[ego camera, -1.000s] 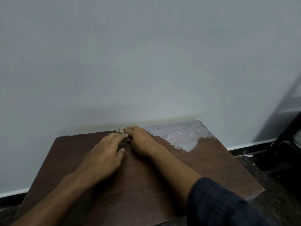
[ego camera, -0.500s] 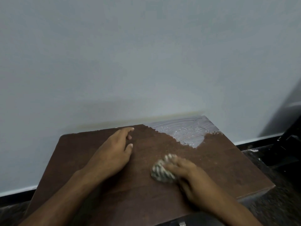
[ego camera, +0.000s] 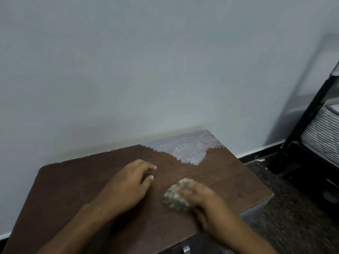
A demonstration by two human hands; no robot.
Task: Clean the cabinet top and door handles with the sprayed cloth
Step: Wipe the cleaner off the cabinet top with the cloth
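Observation:
A brown wooden cabinet top (ego camera: 73,184) fills the lower half of the view, set against a pale wall. My right hand (ego camera: 205,204) is blurred with motion and presses a bunched, pale patterned cloth (ego camera: 175,197) onto the top near its front right. Flat on the wood just left of the cloth lies my left hand (ego camera: 128,186), fingers spread and holding nothing. A grey-white smeared patch (ego camera: 187,149) covers the back right corner. A bit of metal (ego camera: 186,250) shows below the front edge; the door handles are otherwise hidden.
The pale wall (ego camera: 146,70) rises directly behind the cabinet. To the right stands a black frame holding a grey ribbed object (ego camera: 322,132). Dark speckled floor (ego camera: 293,217) lies right of the cabinet, with a black skirting strip along the wall's foot.
My right hand has drawn the cloth from the back edge toward the front right of the top. The left hand has stayed flat near the middle.

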